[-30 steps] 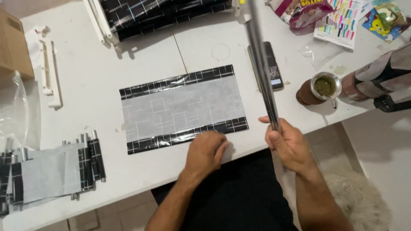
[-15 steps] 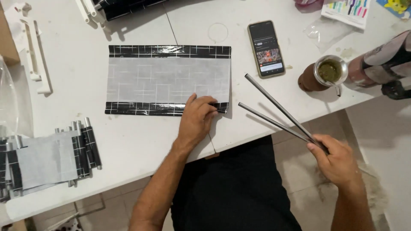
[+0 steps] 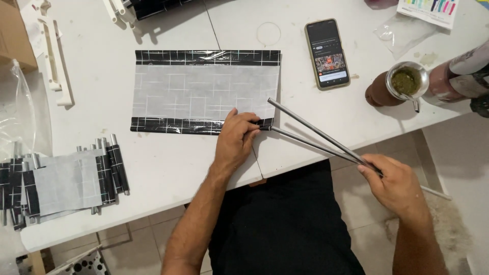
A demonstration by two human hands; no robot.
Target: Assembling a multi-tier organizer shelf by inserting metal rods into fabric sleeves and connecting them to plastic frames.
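Rods lowered; right hand holds; left hand pins sheet.

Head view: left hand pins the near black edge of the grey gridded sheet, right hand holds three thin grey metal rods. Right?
Not quite. In the head view the right hand holds two thin grey metal rods, not three. The rest stands: the left hand presses on the near black edge of the grey gridded sheet.
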